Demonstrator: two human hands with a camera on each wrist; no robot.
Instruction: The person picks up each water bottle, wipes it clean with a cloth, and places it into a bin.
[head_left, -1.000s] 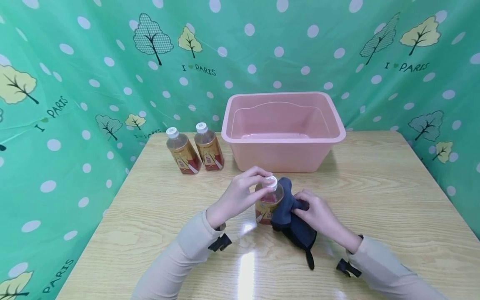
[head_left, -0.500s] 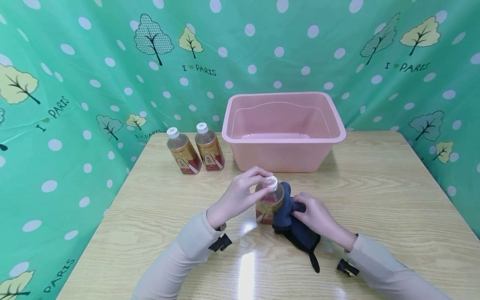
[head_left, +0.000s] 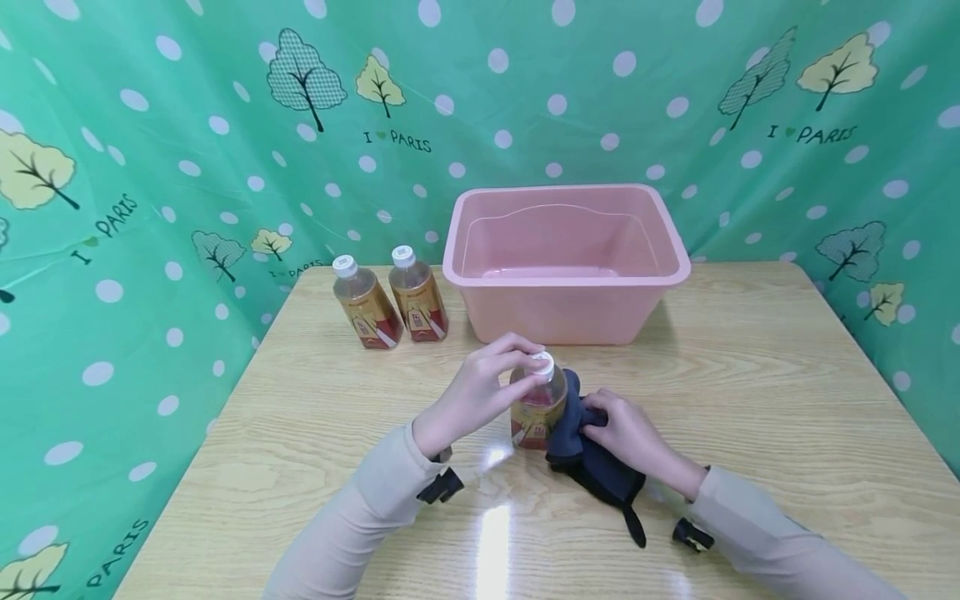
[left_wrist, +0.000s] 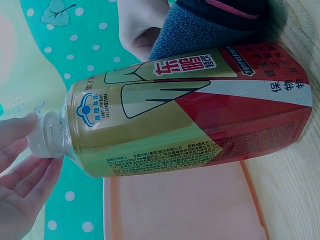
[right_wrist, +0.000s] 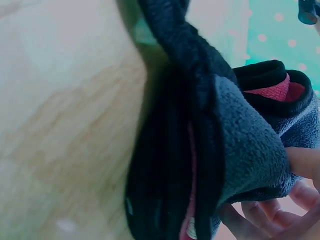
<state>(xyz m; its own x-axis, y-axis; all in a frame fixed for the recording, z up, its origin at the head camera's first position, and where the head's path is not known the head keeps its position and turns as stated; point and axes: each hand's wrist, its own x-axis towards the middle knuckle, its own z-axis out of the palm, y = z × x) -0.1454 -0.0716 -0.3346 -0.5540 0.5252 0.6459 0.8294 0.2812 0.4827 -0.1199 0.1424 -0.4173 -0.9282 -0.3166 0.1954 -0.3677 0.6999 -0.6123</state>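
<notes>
A plastic drink bottle [head_left: 537, 412] with a gold and red label stands upright in front of the pink tub. My left hand [head_left: 498, 379] pinches its white cap [left_wrist: 42, 135] between thumb and fingers. Against the bottle's right side lies a dark blue-grey cloth [head_left: 596, 458] with black edging, a hanging loop and pink on its inner side. My right hand [head_left: 630, 429] grips a bunched fold of this cloth [right_wrist: 250, 140]. Part of the bottle's right side is covered by the cloth in the head view.
The pink tub [head_left: 558, 312] stands at the table's back. To its left are two more upright bottles, one [head_left: 367, 308] further left and one [head_left: 418, 300] nearer the tub. A green polka-dot curtain [head_left: 525, 92] hangs behind the wooden table [head_left: 300, 450].
My right hand has moved slightly down along the bottle's side with the cloth, whose loop has swung a little right and toward me. The left hand and bottle stay in place.
</notes>
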